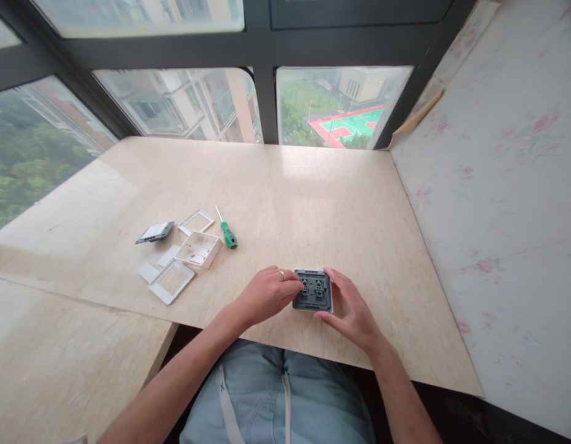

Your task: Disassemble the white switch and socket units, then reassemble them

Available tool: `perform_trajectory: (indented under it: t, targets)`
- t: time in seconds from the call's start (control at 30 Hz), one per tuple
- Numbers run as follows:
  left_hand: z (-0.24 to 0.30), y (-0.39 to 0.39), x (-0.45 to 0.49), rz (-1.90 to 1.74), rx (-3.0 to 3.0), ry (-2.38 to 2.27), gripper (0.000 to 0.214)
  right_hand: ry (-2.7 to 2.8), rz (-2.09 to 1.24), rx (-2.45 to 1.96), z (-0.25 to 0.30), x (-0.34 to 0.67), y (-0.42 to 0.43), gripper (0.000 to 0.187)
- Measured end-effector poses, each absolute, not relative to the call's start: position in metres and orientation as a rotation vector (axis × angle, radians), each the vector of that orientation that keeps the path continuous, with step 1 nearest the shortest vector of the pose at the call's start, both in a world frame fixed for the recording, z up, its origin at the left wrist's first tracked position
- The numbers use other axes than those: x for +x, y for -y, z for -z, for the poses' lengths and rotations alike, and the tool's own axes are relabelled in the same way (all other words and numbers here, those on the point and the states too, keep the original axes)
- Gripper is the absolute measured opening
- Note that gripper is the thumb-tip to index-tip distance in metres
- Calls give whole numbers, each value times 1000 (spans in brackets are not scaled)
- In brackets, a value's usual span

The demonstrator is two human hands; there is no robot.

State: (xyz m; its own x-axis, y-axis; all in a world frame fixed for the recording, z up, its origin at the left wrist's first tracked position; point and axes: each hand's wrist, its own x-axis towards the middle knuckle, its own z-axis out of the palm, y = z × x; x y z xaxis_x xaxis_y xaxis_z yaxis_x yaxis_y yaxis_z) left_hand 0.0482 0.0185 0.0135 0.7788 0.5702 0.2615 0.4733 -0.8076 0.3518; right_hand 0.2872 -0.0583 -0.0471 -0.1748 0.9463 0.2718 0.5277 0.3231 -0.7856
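Note:
A square wall switch [319,292], with a dark grey inner face and a pale rim, sits near the front edge of the sill. Two rocker mechanisms show on its face. My right hand [354,311] grips its right side, thumb at the near corner and fingers at the far corner. Over the left part of the switch, my left hand [271,293] has its fingers closed together, their tips on the left mechanism; its thumb is mostly hidden. A ring is on one of its fingers.
To the left lie a green-handled screwdriver [228,234], a white back box [198,249], two white frames [156,292] [197,211], white cover plates [148,271] and another switch module [156,232]. Windows [179,102] stand behind the sill; a flowered wall [498,203] bounds the right.

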Motion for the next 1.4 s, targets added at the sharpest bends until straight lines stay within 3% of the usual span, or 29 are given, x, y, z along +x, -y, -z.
perform_trajectory:
  t: [0.9,1.4]
  targets:
    - [4,-9,44,-842,2543,-800,18,1788,-718,-1306,49,287,59,85]
    - [5,-6,46,-831,2448,-869,17,1787,-718,-1315,48,287,58,84]
